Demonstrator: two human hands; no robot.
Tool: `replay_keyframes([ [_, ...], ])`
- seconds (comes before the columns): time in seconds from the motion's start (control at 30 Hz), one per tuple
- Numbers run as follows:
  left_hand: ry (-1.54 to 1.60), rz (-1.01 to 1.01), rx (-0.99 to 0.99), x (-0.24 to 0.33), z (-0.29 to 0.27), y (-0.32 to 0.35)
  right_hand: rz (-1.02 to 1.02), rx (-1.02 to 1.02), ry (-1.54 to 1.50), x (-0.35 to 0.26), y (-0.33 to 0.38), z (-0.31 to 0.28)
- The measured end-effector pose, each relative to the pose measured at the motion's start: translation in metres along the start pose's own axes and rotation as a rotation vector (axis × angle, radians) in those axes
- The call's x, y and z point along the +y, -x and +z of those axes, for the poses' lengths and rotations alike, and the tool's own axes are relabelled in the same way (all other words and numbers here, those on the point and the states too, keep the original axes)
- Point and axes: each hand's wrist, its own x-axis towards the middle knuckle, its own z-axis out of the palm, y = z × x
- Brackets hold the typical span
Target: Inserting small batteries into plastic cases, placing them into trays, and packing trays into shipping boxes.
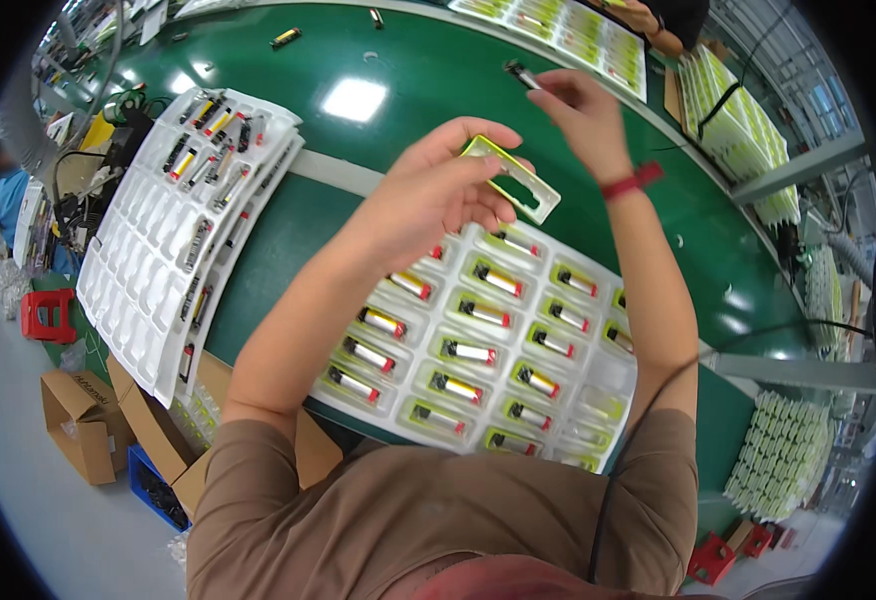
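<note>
My left hand is closed on a shallow plastic casing, white inside with a yellow-green rim and a long cut-out. It is held tilted above a white tray. Farther off to the right, my right hand pinches a slim cylindrical battery, dark at its far end; the fingers cover its near end. The two hands are apart. In the pockets of the tray before me lie several yellow-green casings with batteries in them, wrapped in yellow or silver with red and black ends. A red band circles my right wrist.
Stacked white trays with loose batteries stand at the left. On the green table lie a battery and small scraps. Filled trays lie at the far edge, near another person's hand. Cardboard boxes sit at lower left.
</note>
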Motion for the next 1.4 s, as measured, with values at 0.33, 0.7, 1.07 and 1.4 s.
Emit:
replay_keyframes([
  [0.33, 0.132, -0.143, -0.109, -0.038, 0.009, -0.003, -0.321, -0.038, 0.232, -0.115, 0.164, -0.046],
  [0.7, 0.108, -0.120, -0.104, -0.046, 0.021, 0.005, -0.540, -0.047, 0.595, -0.113, 0.167, -0.031],
  [1.07, -0.087, -0.139, -0.101, -0.052, 0.023, 0.005, -0.488, -0.014, 0.487, -0.104, 0.175, -0.025],
  [1.4, -0.521, 0.039, -0.166, -0.049, 0.011, 0.001, 0.021, 0.027, -0.151, -0.089, 0.181, -0.019],
])
